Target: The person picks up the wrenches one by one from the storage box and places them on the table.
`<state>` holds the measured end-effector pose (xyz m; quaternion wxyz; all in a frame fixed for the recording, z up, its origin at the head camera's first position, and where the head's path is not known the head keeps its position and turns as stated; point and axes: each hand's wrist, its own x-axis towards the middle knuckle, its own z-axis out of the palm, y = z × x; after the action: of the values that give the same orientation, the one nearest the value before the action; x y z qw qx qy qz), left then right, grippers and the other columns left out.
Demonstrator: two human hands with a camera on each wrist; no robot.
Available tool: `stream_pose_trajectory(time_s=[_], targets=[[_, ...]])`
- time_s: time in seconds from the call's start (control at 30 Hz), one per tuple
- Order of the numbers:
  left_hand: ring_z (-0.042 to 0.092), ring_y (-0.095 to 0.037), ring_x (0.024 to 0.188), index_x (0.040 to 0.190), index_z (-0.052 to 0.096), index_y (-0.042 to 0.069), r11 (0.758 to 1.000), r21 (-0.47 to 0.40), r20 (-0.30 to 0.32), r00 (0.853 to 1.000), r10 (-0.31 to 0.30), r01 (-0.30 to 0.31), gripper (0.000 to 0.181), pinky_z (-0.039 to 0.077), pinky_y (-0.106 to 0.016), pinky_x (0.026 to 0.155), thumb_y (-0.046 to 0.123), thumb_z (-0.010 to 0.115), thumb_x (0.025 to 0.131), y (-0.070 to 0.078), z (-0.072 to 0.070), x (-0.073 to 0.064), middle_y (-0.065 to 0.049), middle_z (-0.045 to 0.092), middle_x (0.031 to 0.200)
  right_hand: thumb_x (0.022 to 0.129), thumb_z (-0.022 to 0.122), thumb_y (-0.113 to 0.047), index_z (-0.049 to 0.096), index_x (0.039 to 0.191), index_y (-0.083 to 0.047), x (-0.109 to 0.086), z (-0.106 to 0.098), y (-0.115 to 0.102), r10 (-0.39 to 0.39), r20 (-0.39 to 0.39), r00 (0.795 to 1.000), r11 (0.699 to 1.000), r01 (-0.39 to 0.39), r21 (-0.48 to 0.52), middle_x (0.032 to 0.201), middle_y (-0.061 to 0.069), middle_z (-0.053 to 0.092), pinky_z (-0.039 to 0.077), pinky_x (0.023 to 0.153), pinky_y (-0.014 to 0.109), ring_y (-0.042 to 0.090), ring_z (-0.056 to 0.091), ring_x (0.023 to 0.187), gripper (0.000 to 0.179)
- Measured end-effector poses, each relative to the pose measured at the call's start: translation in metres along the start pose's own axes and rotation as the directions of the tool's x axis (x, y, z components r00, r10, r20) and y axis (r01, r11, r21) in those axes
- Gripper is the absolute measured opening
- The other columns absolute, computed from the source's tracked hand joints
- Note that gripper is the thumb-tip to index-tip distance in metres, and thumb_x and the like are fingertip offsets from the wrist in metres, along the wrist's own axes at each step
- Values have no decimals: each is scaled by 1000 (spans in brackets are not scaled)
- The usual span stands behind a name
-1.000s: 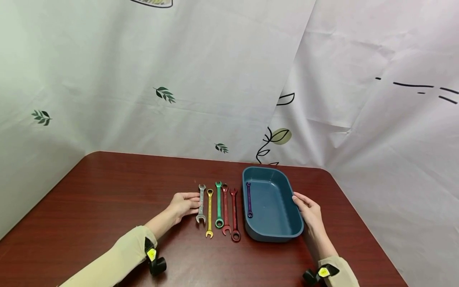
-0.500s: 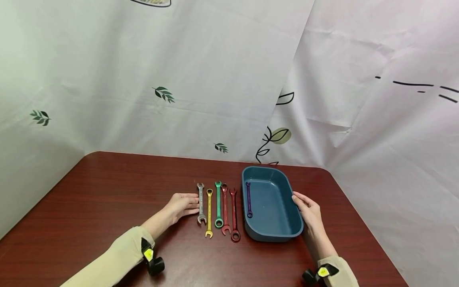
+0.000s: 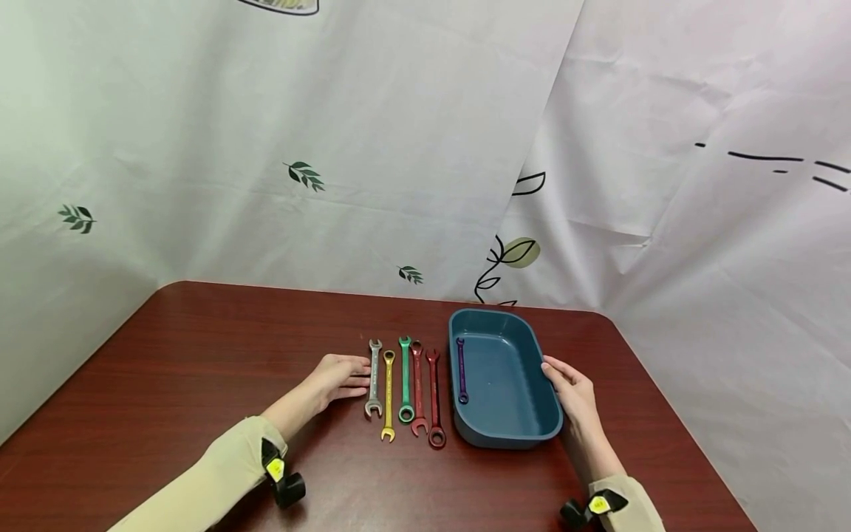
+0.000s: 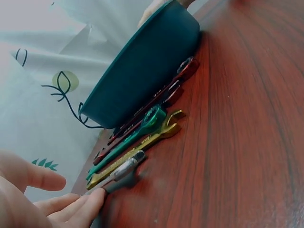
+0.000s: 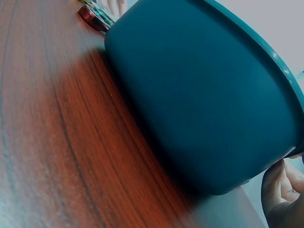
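Observation:
My left hand (image 3: 335, 380) lies on the table at the left side of a silver open-end wrench (image 3: 374, 377), its fairly straight fingers touching the handle. In the left wrist view, the fingertips (image 4: 97, 195) meet the near side of that silver wrench (image 4: 124, 170), while the thumb stays raised. To its right lie a yellow wrench (image 3: 388, 395), a green wrench (image 3: 405, 380) and two red wrenches (image 3: 418, 388), roughly side by side. My right hand (image 3: 577, 399) grips the right rim of a blue plastic tub (image 3: 508, 443). Inside the tub, along its left side, is a purple wrench (image 3: 462, 373).
The dark red wooden table (image 3: 219, 355) has rounded far corners. A white printed curtain (image 3: 372, 148) hangs behind it. The tub's left wall stands close to the nearest red wrench. Small black cameras (image 3: 290, 490) are strapped to both wrists.
The silver wrench shifted slightly left, then back right towards the yellow one, with my left fingers beside it. The tub and right hand stayed in place.

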<state>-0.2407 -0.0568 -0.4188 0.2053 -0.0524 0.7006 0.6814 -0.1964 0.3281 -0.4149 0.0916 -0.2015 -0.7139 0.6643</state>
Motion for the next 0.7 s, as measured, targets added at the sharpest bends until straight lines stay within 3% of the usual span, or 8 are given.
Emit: stream_pose_trajectory(time_s=[0.33,0.57,0.7], targets=[[64,-26,107,136,46,-10,999,48,-5,1000,-8,8,42,61,-34,79,7,43,97,6,3,-5,-32,49,135,91,67,-28,63,126,-9,-1,-1,0,2,6,1000,1000,-2,-10,81,-20,68,56,69,17,-1,65,76,41],[66,-23,101,134,44,-13,1000,17,-12,1000,4,-3,42,61,-34,79,5,44,96,8,4,-6,-33,52,132,91,67,-28,61,129,-6,0,0,0,-3,3,1000,1000,3,-16,81,-21,68,56,69,17,-2,65,76,45],[65,-29,108,134,43,-15,1000,6,-17,1000,17,-17,43,60,-34,83,4,43,96,8,4,-7,-34,52,132,91,66,-28,60,129,-5,-1,0,0,-7,4,1000,1000,7,-20,81,-20,68,56,69,17,-1,66,76,45]])
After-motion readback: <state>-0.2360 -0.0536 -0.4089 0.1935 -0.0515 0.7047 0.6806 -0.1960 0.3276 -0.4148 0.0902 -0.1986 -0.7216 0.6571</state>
